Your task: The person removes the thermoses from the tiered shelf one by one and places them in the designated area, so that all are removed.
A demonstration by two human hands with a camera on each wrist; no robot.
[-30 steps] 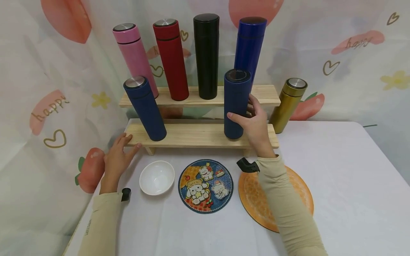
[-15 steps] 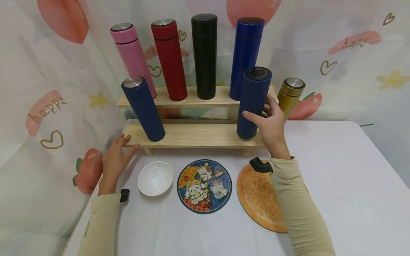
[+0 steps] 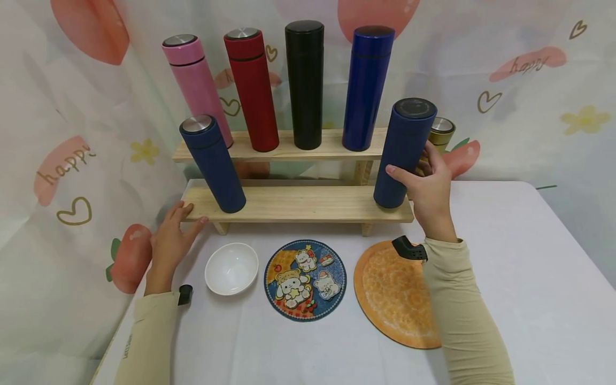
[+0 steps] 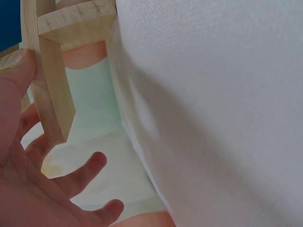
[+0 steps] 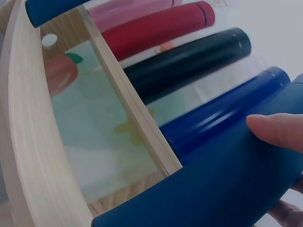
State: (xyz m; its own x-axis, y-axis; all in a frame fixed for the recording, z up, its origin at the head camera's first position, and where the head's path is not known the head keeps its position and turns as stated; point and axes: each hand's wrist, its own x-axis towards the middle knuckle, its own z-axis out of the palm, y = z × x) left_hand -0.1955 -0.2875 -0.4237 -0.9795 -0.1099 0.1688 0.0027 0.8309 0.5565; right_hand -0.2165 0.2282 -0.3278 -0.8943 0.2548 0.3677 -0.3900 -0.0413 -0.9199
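Note:
My right hand (image 3: 428,190) holds a navy blue thermos bottle (image 3: 404,152) near the right end of the lower shelf, thumb at the front. The bottle's base is at the shelf top. In the right wrist view the same navy thermos (image 5: 208,179) crosses the lower corner. My left hand (image 3: 170,243) grips the left end of the two-tier wooden stand (image 3: 308,203); the left wrist view has the thumb and first fingers around the board end (image 4: 52,94), the other fingers spread free. A second navy thermos (image 3: 214,166) stands toward the lower shelf's left end.
Pink (image 3: 197,88), red (image 3: 254,96), black (image 3: 304,85) and glossy blue (image 3: 367,91) thermoses stand on the upper shelf. A gold one (image 3: 441,131) is partly hidden behind my right hand. In front lie a white bowl (image 3: 231,269), a cartoon mat (image 3: 305,280) and an orange mat (image 3: 394,294).
My right hand has moved the navy thermos rightward along the lower shelf, now covering much of the gold bottle. The left hand has kept its place on the stand.

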